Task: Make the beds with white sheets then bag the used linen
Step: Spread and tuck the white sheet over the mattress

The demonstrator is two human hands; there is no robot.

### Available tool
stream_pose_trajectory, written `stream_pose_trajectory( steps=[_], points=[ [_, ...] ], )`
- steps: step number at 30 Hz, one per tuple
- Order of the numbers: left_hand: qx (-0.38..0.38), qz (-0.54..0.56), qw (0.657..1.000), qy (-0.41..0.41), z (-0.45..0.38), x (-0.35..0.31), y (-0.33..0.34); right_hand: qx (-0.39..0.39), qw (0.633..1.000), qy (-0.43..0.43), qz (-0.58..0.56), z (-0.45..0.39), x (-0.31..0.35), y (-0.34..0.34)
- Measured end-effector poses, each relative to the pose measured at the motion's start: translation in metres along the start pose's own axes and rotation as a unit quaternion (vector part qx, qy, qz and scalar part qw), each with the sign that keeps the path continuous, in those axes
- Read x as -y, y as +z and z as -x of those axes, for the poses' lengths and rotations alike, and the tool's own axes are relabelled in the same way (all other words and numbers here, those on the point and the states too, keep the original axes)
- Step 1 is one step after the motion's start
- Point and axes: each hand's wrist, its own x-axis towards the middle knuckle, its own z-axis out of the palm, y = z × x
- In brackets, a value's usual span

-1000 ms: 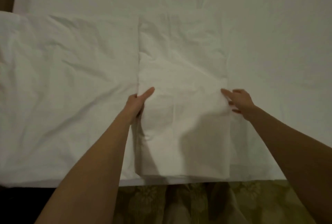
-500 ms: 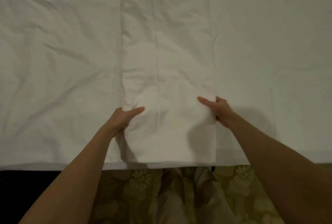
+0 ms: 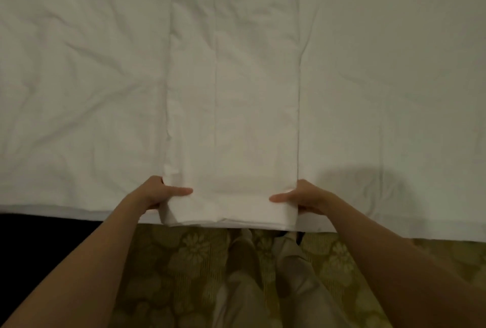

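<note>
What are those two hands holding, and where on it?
A long folded white cloth, by its near end at the bed's edge: left hand grips the left corner, right hand the right corner.

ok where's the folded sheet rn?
Head view, centre: the folded sheet lies lengthwise on the bed, its near end at the bed's edge, gripped by the left hand and right hand at its two corners.

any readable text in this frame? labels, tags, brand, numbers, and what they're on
None: no readable text anywhere in the head view.
Folded sheet: plain white, no tag or label showing.
Bed cover under it: plain white, no print.
Carpet: flower pattern only, no letters.
Left hand and right hand grip the folded sheet's near end; nothing written there either.
</note>
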Motion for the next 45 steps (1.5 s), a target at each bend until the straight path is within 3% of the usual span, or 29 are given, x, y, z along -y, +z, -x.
stream_pose_trajectory(
  steps=[3,9,14,23,30,36,39,42,45],
  points=[
    [0.041,-0.054,0.998,-0.014,0.003,-0.028,-0.016,-0.021,1.0,-0.019,-0.001,-0.008,0.016,-0.015],
    [-0.045,0.197,0.973,0.111,-0.021,-0.099,-0.029,-0.172,0.959,-0.161,-0.16,-0.028,0.087,-0.044],
    [-0.088,0.254,0.947,0.178,-0.056,-0.173,-0.05,-0.23,0.927,-0.217,-0.2,-0.045,0.161,-0.07],
    [-0.073,0.222,0.946,0.226,-0.098,-0.285,-0.1,-0.265,0.893,-0.286,-0.225,-0.074,0.279,-0.108],
    [-0.086,0.218,0.945,0.228,-0.103,-0.343,-0.104,-0.247,0.894,-0.314,-0.204,-0.081,0.334,-0.139],
    [-0.158,0.216,0.923,0.277,-0.09,-0.378,-0.105,-0.251,0.862,-0.389,-0.205,-0.071,0.361,-0.154],
    [-0.155,0.202,0.935,0.249,-0.097,-0.361,-0.098,-0.245,0.887,-0.332,-0.208,-0.087,0.344,-0.154],
    [-0.148,0.194,0.955,0.169,-0.097,-0.313,-0.087,-0.172,0.938,-0.201,-0.222,-0.097,0.286,-0.141],
    [-0.122,0.175,0.969,0.123,-0.088,-0.267,-0.078,-0.137,0.954,-0.155,-0.216,-0.096,0.239,-0.125]
  ],
)
